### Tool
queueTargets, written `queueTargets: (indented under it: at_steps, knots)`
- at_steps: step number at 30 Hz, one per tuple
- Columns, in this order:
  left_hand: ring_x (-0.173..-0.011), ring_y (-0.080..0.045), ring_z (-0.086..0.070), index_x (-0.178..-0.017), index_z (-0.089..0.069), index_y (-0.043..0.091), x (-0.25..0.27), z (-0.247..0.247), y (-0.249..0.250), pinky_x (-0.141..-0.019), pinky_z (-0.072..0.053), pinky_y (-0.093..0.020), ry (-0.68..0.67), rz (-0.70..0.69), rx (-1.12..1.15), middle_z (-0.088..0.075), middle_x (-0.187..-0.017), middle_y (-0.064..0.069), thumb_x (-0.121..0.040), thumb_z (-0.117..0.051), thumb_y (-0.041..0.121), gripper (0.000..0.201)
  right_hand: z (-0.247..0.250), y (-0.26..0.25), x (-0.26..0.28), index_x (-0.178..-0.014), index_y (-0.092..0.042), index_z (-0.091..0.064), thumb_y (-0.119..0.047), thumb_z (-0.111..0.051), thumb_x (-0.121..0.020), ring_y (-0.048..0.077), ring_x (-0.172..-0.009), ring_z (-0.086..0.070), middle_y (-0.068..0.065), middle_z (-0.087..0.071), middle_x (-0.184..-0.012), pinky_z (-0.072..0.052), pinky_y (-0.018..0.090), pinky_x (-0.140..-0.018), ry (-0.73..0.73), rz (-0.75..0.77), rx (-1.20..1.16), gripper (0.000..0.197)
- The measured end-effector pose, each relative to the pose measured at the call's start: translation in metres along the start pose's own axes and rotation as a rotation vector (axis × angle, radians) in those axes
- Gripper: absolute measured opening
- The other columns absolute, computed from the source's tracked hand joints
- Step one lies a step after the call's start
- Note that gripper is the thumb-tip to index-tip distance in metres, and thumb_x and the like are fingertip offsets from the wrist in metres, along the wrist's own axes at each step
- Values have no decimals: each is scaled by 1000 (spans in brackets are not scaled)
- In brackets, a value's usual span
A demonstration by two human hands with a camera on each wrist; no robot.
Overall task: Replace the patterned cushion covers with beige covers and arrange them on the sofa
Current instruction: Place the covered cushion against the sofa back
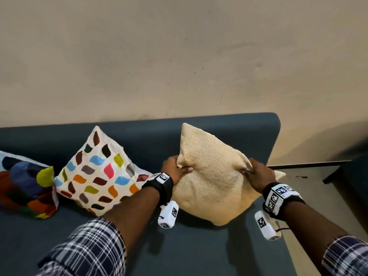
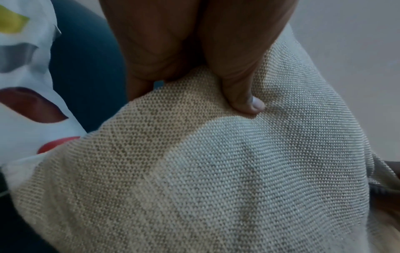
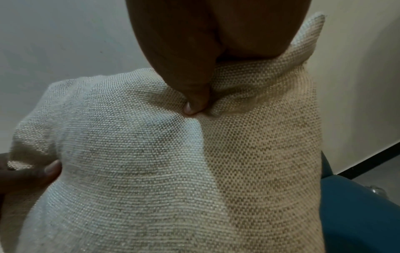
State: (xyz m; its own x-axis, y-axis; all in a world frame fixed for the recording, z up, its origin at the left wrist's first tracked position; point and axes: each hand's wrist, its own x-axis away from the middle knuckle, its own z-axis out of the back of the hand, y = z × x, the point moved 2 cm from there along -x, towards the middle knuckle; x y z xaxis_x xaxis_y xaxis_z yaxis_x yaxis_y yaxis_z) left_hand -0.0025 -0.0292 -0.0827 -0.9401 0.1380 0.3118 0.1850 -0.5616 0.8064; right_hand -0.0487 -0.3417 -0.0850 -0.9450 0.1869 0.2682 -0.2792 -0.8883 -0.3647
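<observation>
A cushion in a beige woven cover (image 1: 211, 176) stands on one corner on the blue sofa (image 1: 199, 246), near its right end. My left hand (image 1: 176, 169) grips its left edge, thumb (image 2: 244, 97) dug into the front. My right hand (image 1: 256, 174) grips the right edge, thumb (image 3: 194, 99) pressed into the weave. In the wrist views the beige cover (image 2: 216, 171) (image 3: 173, 162) fills most of the frame. A white cushion with coloured leaf shapes (image 1: 99, 174) leans against the sofa back to the left.
A second multicoloured cushion (image 1: 25, 184) lies at the far left of the seat. A bare beige wall (image 1: 179, 56) rises behind the sofa. Right of the sofa's end is light floor (image 1: 310, 180) with a dark piece of furniture (image 1: 350, 176).
</observation>
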Motion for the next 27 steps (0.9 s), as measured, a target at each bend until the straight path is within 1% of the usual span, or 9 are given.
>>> queueTargets:
  at_steps: [3,6,8,11,13,16,19,23,27]
  knots:
    - [-98,-16,-70,-104,-74,17,-34,-8,-10,-90,-54,-34,19,16,9,-76,-102,3,-75,-86,30,33,-9,4,-34,-122,-24,-60,-41,-63,-94,35,-107,-65,8,-72,-114,-50,44,-88,13,7,0,33]
    - [-97,-16,-69,-102,-73,19,-56,-9,-17,-89,-52,-31,47,14,4,-76,-101,2,-75,-86,30,32,-16,1,-58,-115,-22,-61,-41,-64,-94,35,-104,-65,8,-72,-109,-50,44,-86,19,15,-4,28]
    - [-96,-16,-69,-104,-72,20,-65,-9,-22,-87,-51,-29,57,20,3,-76,-101,3,-77,-85,29,31,-22,0,-71,-115,-22,-62,-41,-65,-93,35,-105,-65,7,-72,-109,-49,44,-87,0,10,0,28]
    - [-96,-13,-69,-110,-71,20,-72,-10,-29,-90,-52,-31,43,47,12,-75,-102,5,-80,-82,26,32,-30,1,-83,-120,-24,-62,-40,-67,-92,35,-109,-63,7,-71,-112,-48,45,-90,-17,-2,25,32]
    - [-96,-12,-69,-113,-70,19,-75,-11,-34,-92,-53,-32,26,62,21,-75,-104,6,-81,-81,26,35,-35,3,-89,-119,-23,-61,-40,-66,-92,36,-109,-63,8,-71,-112,-47,46,-91,-15,-14,42,32]
    - [-98,-13,-69,-114,-70,20,-78,-11,-37,-93,-54,-34,17,65,15,-75,-106,5,-81,-81,28,36,-37,4,-94,-112,-21,-60,-36,-63,-94,36,-108,-62,9,-70,-109,-45,46,-90,-25,-14,43,23]
    - [-99,-14,-69,-113,-70,25,-80,-11,-33,-92,-54,-35,40,49,-12,-75,-106,8,-80,-81,35,37,-29,5,-103,-113,-22,-63,-32,-60,-96,35,-110,-62,7,-70,-112,-43,48,-93,-27,8,53,20]
    - [-97,-11,-70,-110,-71,28,-87,-20,-26,-91,-56,-38,39,23,-5,-76,-103,11,-78,-81,38,35,-15,11,-116,-114,-22,-66,-32,-60,-96,36,-110,-62,8,-71,-112,-45,45,-88,33,6,60,21]
    - [-99,-16,-69,-109,-69,25,-92,-33,-31,-92,-56,-42,35,23,-53,-75,-105,7,-79,-80,35,33,-22,19,-116,-110,-22,-64,-30,-62,-94,36,-108,-62,8,-70,-111,-48,46,-85,25,-1,11,18]
